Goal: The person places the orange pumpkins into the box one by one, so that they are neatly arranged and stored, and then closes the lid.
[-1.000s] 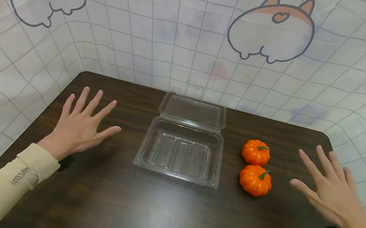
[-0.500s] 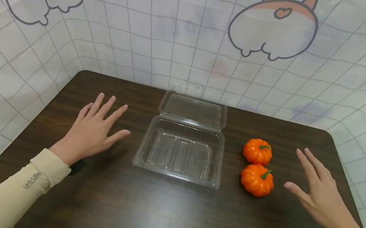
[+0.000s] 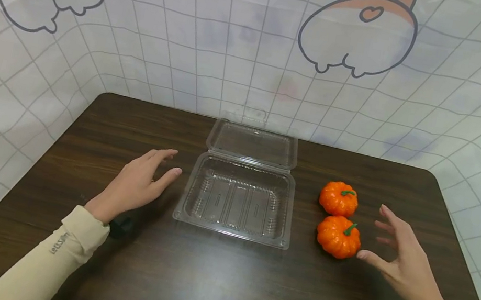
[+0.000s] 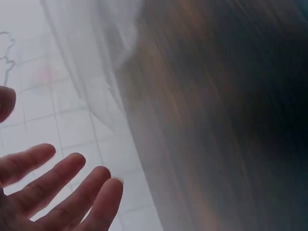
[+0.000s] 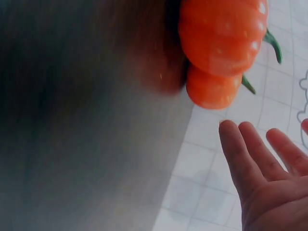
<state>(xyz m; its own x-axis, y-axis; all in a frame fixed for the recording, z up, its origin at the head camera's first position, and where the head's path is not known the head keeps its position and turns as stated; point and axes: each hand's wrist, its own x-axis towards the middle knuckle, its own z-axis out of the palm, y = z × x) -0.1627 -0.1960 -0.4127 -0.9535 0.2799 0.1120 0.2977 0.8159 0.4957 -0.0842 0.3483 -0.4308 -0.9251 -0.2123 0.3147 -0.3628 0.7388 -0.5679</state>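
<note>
A clear plastic clamshell box (image 3: 231, 232) lies with its lid (image 3: 253, 144) folded back, nothing inside it. My left hand (image 3: 134, 183) hovers just left of the box, fingers relaxed and holding nothing; the left wrist view shows its fingers (image 4: 62, 187) spread beside a blurred clear edge. Two small orange pumpkins sit right of the box, the back pumpkin (image 3: 338, 198) against the front pumpkin (image 3: 338, 237), each with a green stem. My right hand (image 3: 408, 260) is beside the front pumpkin, thumb tip close to it, fingers loosely bent around air.
The dark wooden table (image 3: 208, 283) has rounded back corners. A white grid-patterned cloth (image 3: 175, 27) with cartoon animal drawings hangs behind it and along both sides, close to the table edges.
Both hands have moved inward, the left toward the box and the right toward the pumpkins. Their spread fingers have relaxed and bent slightly. Box and pumpkins stay in place.
</note>
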